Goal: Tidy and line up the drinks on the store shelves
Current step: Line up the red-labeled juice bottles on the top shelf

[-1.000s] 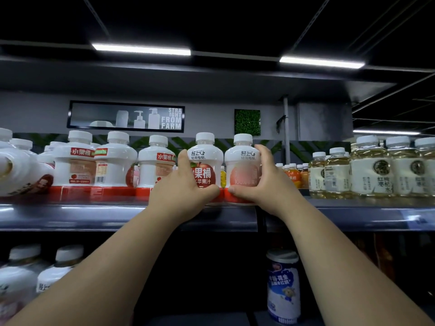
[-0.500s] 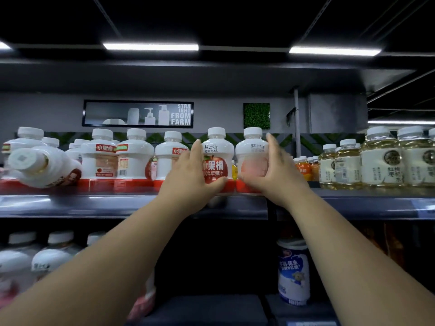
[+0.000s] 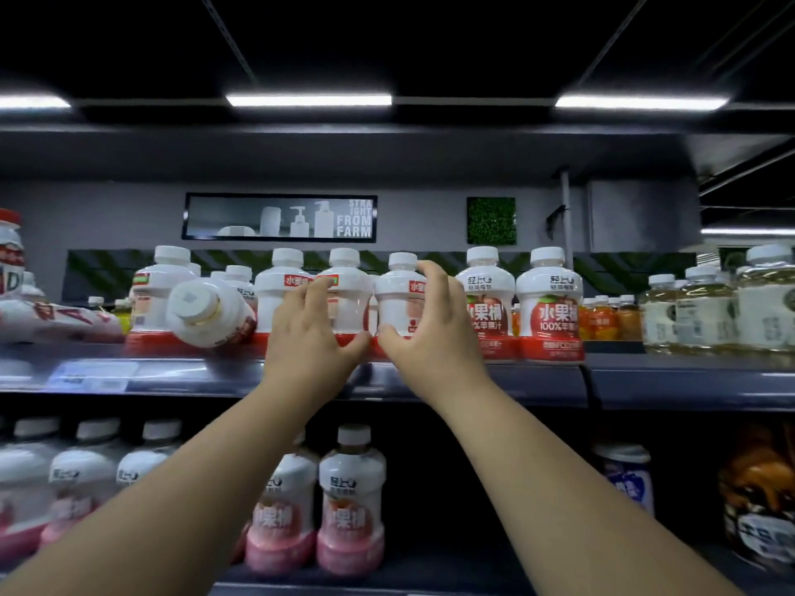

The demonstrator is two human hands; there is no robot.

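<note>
Shelf up top (image 3: pixel 645 380) carries 6 upright white apple-juice btls (image 3: pixel 272 301) in front row, plus 1 tipped btl (image 3: pixel 206 314) lying cap toward camera, left of both hands. Left hand (image 3: pixel 307 339) wraps 3rd btl (image 3: pixel 349 305) from left, thumb at its red base. Right hand (image 3: pixel 430 333) grips 4th btl (image 3: pixel 398 303), fingers over shoulder, thumb low. Last 2 btls (image 3: pixel 548 303) at right stand label-out. Lower shelf (image 3: pixel 408 572): 2 pink-bottomed btls (image 3: pixel 350 501) betw. forearms.

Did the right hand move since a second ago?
Yes. The right hand went left: it was on the end bottle of the white row, and now grips the third bottle from that end. The left hand grips the fourth bottle.
</note>
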